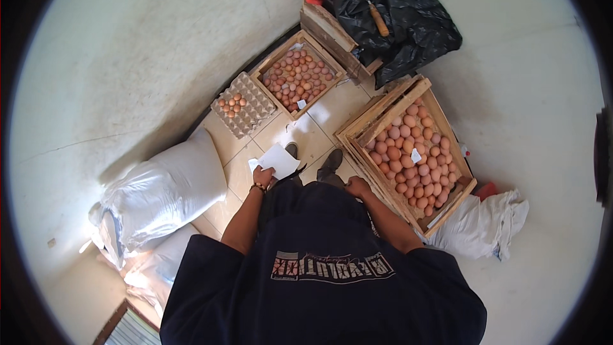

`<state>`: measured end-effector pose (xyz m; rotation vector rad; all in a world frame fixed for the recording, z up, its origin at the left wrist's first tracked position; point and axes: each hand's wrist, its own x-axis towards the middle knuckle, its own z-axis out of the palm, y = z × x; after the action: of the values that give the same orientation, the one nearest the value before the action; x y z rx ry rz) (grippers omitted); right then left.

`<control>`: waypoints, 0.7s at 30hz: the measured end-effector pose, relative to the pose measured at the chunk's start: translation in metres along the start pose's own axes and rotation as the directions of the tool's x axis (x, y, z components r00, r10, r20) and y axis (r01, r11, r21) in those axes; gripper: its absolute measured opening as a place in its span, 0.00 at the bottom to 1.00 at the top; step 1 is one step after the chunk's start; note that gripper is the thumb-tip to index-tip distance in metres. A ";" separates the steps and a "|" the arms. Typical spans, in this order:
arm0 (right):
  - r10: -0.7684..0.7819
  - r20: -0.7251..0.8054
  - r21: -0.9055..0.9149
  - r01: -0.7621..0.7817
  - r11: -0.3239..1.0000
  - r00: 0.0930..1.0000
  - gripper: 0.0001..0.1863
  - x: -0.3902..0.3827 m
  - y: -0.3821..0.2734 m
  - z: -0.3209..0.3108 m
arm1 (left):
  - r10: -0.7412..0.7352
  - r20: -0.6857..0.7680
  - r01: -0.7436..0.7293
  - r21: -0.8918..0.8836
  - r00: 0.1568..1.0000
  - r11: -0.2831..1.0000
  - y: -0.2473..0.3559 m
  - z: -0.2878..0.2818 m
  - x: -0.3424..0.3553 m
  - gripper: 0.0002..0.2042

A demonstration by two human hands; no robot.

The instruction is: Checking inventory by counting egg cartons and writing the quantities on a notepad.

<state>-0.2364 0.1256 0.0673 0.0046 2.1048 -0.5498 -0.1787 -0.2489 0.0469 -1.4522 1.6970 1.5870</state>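
My left hand (pixel 262 176) is closed on the edge of a white sheet of paper (pixel 280 160), held low in front of me above the tiled floor. A bracelet circles that wrist. My right hand (pixel 357 186) hangs beside my thigh, close to the near left edge of a large wooden crate (pixel 377 182). Its fingers look curled in, and whatever they may hold is hidden. Brown eggs (pixel 421 160) are heaped in this crate, with a small white paper scrap (pixel 416 155) lying on them.
Further off, a smaller wooden crate (pixel 258 76) of eggs stands beside a cardboard egg tray (pixel 257 103) holding several eggs. White sacks (pixel 169 182) lean on the left wall. Black plastic bags (pixel 415 16) and a wooden-handled tool (pixel 378 20) are at the back; another white sack (pixel 479 223) lies right.
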 end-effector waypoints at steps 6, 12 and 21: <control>-0.211 0.128 0.041 0.207 0.977 0.969 0.16 0.090 -0.062 0.000 | 0.135 -0.224 -0.093 0.192 0.965 0.977 -0.033 0.020 -0.026 0.27; -0.107 0.119 0.477 0.037 0.878 0.987 0.11 0.172 -0.170 0.017 | 0.078 -0.182 -0.007 0.360 0.980 0.933 -0.088 0.026 -0.045 0.29; -0.199 -0.145 -0.070 0.190 0.979 0.969 0.15 0.407 -0.158 0.034 | -0.063 -0.073 0.090 0.450 0.995 0.889 -0.043 0.008 -0.014 0.24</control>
<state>-0.4736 -0.1131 -0.2125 -0.2003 2.2831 -0.6234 -0.1390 -0.2277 0.0355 -1.3093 1.8577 1.0186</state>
